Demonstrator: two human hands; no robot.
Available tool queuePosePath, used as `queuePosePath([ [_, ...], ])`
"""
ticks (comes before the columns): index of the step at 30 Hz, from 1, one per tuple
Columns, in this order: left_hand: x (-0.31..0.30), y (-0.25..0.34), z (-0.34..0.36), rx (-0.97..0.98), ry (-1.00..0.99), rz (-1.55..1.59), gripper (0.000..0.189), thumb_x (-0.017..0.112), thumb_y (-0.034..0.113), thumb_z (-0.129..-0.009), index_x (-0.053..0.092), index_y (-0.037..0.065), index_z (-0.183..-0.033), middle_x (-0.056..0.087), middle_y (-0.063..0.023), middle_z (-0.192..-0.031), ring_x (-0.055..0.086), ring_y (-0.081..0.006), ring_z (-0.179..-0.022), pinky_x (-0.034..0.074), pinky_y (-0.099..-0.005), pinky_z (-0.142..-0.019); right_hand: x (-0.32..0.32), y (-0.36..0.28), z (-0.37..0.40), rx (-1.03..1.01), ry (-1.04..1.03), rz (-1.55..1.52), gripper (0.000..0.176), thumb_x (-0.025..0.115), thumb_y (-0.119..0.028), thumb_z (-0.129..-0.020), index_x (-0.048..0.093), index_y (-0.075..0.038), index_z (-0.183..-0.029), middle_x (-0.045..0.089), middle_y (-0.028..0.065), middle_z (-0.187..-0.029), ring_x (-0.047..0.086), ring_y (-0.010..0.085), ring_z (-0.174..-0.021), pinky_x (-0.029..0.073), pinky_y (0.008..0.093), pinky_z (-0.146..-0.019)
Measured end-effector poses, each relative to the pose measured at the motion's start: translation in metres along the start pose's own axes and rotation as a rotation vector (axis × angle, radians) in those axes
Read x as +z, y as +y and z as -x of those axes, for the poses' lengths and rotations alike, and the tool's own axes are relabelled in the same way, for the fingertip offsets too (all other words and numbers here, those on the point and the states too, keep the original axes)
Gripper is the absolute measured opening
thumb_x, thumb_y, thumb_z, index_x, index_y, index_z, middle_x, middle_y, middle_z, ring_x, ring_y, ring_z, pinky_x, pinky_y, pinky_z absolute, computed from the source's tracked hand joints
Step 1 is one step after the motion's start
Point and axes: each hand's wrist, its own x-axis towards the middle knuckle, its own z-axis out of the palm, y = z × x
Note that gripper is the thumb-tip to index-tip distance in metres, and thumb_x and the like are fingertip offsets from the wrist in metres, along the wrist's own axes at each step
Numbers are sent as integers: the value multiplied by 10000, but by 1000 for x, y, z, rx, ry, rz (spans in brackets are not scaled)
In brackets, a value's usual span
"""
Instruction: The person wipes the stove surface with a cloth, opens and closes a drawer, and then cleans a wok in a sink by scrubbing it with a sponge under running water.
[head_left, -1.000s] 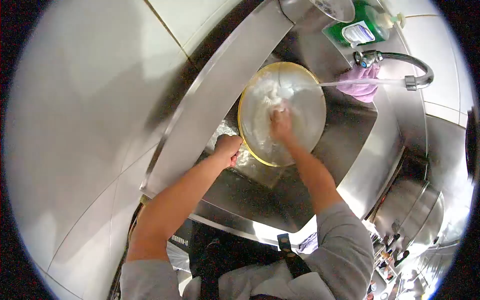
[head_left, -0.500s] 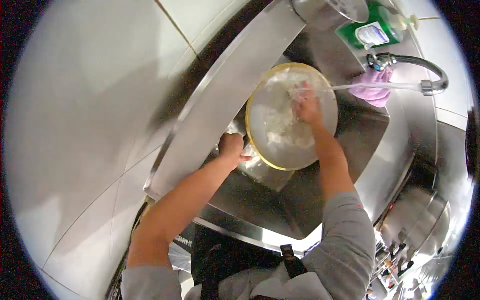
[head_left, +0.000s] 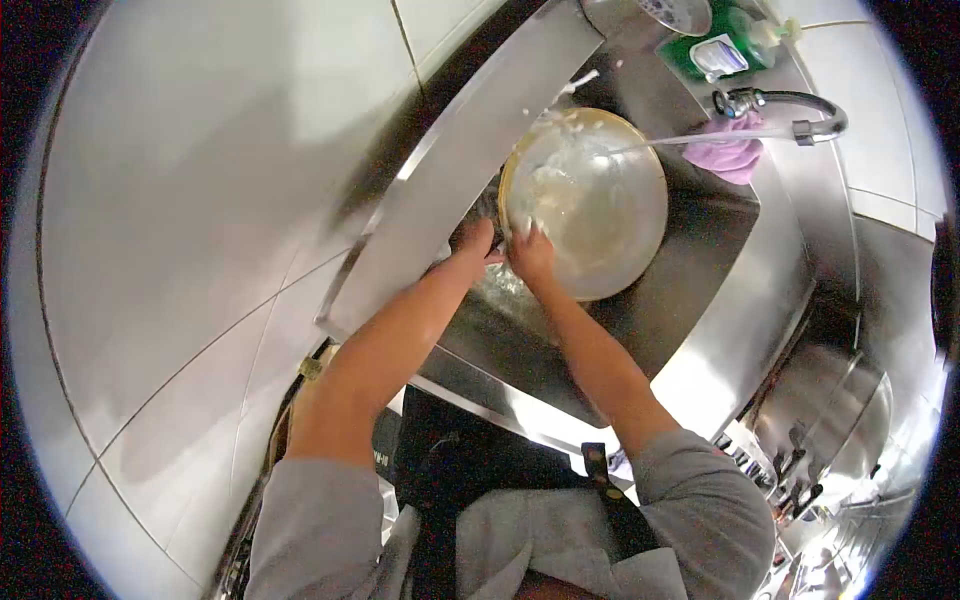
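Flanking basin rim (head_left: 505, 185), left hand (head_left: 477, 242), right hand (head_left: 531, 252), fingers' (head_left: 537, 240) grip unclear, steel sink (head_left: 690, 280), tiles (head_left: 170, 230)

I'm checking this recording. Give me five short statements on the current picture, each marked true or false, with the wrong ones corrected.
1. Water runs from the faucet into the round basin. True.
2. Both hands are at the basin's right side in the picture. False: the left hand and the right hand are at its left side.
3. The green bottle carries a label. True.
4. The pink cloth lies inside the basin. False: it is outside it, near the faucet.
5. The person's sleeves are bright red. False: the sleeves are gray.
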Motion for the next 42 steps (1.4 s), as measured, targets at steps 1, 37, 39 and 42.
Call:
queuePosePath([
  [1, 2, -1, 7, -1, -10, 2, 468, 408, 396, -889, 344, 113, -1257, 342, -69, -1301, 411, -285, -1126, 538, -459, -694, -8, 27, 23, -107, -67, 132, 513, 460, -369, -848, 436, 24, -1179, 531, 261, -1057, 527, 399, -929, 421, 430, -806],
  [37, 19, 12, 41, 109, 183, -158, 188, 446, 92, -807, 434, 10, -976, 521, -172, -849, 589, -302, -636, 563, -419, -513, -179, 119, -134, -649, -100, 197, 428, 452, -188, -811, 434, -42, -1213, 451, 105, -1253, 452, 231, -1114, 332, 353, -961],
  [39, 16, 7, 34, 96, 163, -174, 179, 448, 87, -804, 436, 12, -966, 522, -166, -839, 585, -292, -618, 562, -421, -511, -175, 144, -137, -661, -22, 373, 453, 456, -182, -801, 417, -52, -1233, 416, 111, -1277, 423, 241, -1137, 310, 389, -971],
  [42, 17, 12, 38, 97, 143, -168, 164, 450, 77, -799, 442, 15, -950, 523, -159, -823, 577, -273, -592, 561, -425, -512, -177, 172, -128, -716, 317, 898, 538, 467, -164, -769, 366, -80, -1290, 310, 130, -1349, 338, 271, -1207, 245, 497, -1001],
])
